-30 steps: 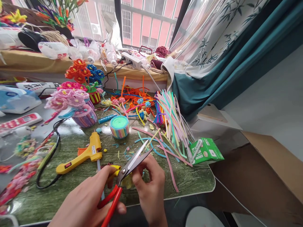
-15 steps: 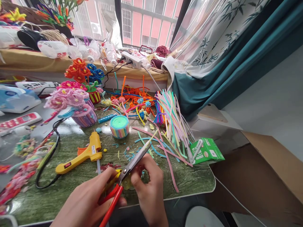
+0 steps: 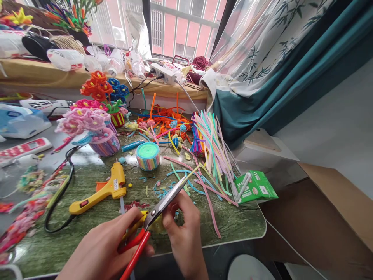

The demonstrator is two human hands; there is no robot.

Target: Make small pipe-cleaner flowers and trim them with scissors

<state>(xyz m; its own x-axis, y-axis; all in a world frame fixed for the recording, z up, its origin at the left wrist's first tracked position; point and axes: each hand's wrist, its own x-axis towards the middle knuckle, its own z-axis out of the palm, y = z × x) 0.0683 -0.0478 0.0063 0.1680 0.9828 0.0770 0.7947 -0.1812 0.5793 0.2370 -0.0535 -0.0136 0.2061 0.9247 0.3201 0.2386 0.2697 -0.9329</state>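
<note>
Red-handled scissors (image 3: 163, 203) point up and to the right, with their blades close together. My left hand (image 3: 106, 243) is wrapped round the handles, and a yellow fuzzy piece (image 3: 139, 224) shows by its fingers. Beside the blades my right hand (image 3: 184, 225) is closed in a pinch on a thin yellow pipe cleaner (image 3: 193, 170), whose tip shows past the blade ends. Fingers and blades hide part of it. Below the blades, something yellowish on the table is partly covered.
A yellow glue gun (image 3: 109, 188) lies left of the hands, its cable curving leftward. Behind stand a striped round pot (image 3: 147, 156) and fuzzy flowers (image 3: 84, 120). Loose pipe cleaners (image 3: 214, 144) and a green packet (image 3: 256, 186) lie right. The table's edge (image 3: 233, 242) is near.
The yellow tip past the blades reaches slightly further right and looks longer. My left hand and the scissors handles have shifted slightly left; both hands keep their hold.
</note>
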